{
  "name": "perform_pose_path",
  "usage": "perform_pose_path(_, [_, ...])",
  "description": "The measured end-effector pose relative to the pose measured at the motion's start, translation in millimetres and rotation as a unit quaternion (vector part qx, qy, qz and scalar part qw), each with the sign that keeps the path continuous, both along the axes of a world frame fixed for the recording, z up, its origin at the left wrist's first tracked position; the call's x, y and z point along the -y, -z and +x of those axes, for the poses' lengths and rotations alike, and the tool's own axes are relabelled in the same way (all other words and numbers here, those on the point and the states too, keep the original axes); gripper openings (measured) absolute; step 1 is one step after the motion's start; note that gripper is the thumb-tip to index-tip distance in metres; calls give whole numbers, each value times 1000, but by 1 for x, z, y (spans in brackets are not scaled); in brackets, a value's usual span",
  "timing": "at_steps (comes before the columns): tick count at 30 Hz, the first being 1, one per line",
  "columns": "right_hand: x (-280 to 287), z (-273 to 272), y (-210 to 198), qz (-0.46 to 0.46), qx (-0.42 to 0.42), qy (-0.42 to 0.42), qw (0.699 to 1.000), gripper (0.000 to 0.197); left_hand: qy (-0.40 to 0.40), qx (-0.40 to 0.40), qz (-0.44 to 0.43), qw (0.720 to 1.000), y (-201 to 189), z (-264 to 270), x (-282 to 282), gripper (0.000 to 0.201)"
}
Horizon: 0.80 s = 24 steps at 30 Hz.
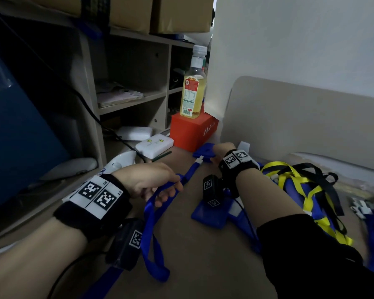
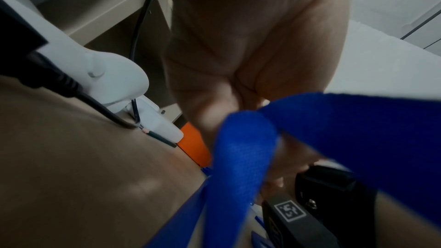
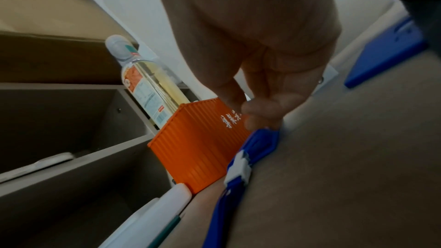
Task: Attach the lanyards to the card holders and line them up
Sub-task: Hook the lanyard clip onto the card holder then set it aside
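A blue card holder (image 1: 204, 152) lies on the desk by the orange box, with a blue lanyard (image 1: 153, 214) clipped to it through a white clip (image 1: 199, 160). My right hand (image 1: 216, 152) reaches forward and its fingertips (image 3: 260, 118) hold the far end of this card holder (image 3: 261, 140). My left hand (image 1: 160, 186) grips the blue lanyard (image 2: 243, 156) partway along the strap; the rest loops toward me on the desk. More blue card holders (image 1: 212, 214) lie under my right forearm.
A tangle of yellow, black and blue lanyards (image 1: 300, 186) lies at the right. An orange box (image 1: 192, 130) carrying a bottle (image 1: 193, 87) stands ahead, with white chargers (image 1: 154, 145) and a pencil (image 1: 161, 156) beside it. Shelves rise at the left.
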State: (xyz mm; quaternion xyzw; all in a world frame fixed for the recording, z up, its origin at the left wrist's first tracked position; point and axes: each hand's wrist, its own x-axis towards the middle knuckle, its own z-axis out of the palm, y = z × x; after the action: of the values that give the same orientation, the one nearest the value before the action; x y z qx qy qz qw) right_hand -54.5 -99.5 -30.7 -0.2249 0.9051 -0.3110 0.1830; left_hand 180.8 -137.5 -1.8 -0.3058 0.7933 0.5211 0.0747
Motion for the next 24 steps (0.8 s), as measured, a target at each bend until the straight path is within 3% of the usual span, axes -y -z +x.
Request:
perform_pose_path(4, [-3, 10, -11, 5, -18, -42, 999, 34, -12, -7, 14, 1000, 1, -3, -3, 30])
perform_pose_path(6, [-5, 24, -16, 42, -19, -138, 989, 41, -16, -7, 17, 1000, 2, -4, -6, 30])
perform_pose_path(9, [-11, 49, -22, 135, -3, -324, 936, 54, -29, -4, 19, 999, 3, -4, -8, 29])
perform_pose_path(12, [-22, 70, -27, 149, 21, -421, 894, 59, -45, -7, 27, 999, 3, -4, -8, 28])
perform_pose_path(15, [-31, 88, -32, 121, 35, -447, 886, 41, -64, -13, 39, 997, 5, -4, -8, 29])
perform_pose_path(19, [-33, 103, -34, 111, -57, -411, 903, 17, -73, -15, 42, 996, 7, 3, -9, 29])
perform_pose_path(24, [-30, 103, -30, 129, -119, -357, 917, 39, -77, -20, 52, 996, 7, 23, -11, 28])
